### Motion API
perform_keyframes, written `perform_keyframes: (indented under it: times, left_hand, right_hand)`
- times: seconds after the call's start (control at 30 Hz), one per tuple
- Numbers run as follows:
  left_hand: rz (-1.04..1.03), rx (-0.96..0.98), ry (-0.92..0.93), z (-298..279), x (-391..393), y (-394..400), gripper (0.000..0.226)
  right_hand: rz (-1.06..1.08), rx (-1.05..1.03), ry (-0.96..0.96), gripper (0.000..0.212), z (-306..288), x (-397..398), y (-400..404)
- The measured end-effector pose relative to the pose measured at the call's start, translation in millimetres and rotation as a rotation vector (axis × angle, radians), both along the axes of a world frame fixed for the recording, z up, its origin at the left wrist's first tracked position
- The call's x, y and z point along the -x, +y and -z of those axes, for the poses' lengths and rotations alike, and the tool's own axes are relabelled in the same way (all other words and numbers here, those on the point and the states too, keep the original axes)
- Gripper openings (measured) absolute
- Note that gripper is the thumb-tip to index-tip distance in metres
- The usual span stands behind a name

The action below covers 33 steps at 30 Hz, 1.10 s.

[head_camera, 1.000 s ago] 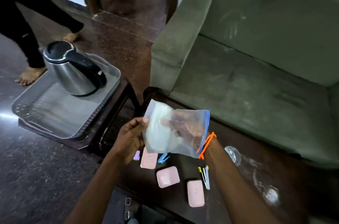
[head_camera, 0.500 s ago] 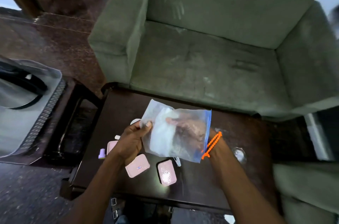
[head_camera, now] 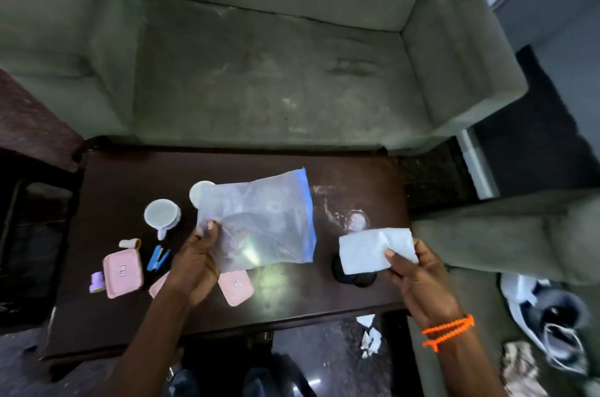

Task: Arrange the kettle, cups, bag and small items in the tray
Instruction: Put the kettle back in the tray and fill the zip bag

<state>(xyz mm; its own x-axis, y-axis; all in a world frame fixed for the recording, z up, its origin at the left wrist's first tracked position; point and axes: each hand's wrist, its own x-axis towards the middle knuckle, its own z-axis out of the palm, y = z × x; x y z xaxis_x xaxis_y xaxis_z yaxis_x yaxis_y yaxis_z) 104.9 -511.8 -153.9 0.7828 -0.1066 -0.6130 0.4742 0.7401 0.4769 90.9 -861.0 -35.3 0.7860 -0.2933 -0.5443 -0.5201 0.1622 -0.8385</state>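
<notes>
Left hand pinches clear blue-zip bag | right hand grips white paper

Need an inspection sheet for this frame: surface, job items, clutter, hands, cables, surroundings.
Surface: dark wooden table, glossy, smudged at the right.
Job's things: clear zip bag held above the table; white cup upright, second cup partly behind the bag; three pink cases, one at; blue clip; kettle and tray not in view.
Clutter: paper scraps on the floor; black round object on the table.
Grippers: left hand pinches the bag's corner; right hand holds a white folded paper.
Cables: nothing seen.
Surroundings: green sofa behind the table; shoes at the right.
</notes>
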Motion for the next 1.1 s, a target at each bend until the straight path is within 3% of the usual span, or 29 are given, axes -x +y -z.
perform_keyframes:
  times: [0.23, 0.37, 0.63, 0.9, 1.0, 1.1]
  left_hand:
    - [-0.03, 0.096, 0.108, 21, 8, -28, 0.017]
    - [-0.007, 0.119, 0.113, 28, 9, -35, 0.007]
    - [0.011, 0.065, 0.158, 28, 12, -43, 0.014]
    - [-0.053, 0.145, 0.179, 23, 21, -47, 0.021]
    - [-0.075, 0.175, 0.179, 21, 24, -46, 0.022]
    - [-0.081, 0.183, 0.186, 18, 26, -42, 0.024]
  right_hand:
    - [0.227, 0.184, 0.103, 0.024, 67, 33, -50]
    - [0.245, 0.291, 0.123, 0.024, 102, 27, -52]
    - [0.241, 0.481, 0.176, 0.016, 149, 16, -35]
    - [0.24, 0.865, 0.387, 0.041, 160, 27, -20]
    - [0.352, 0.897, 0.353, 0.058, 153, 29, -15]
    - [0.469, 0.98, 0.299, 0.06, 145, 33, -17]
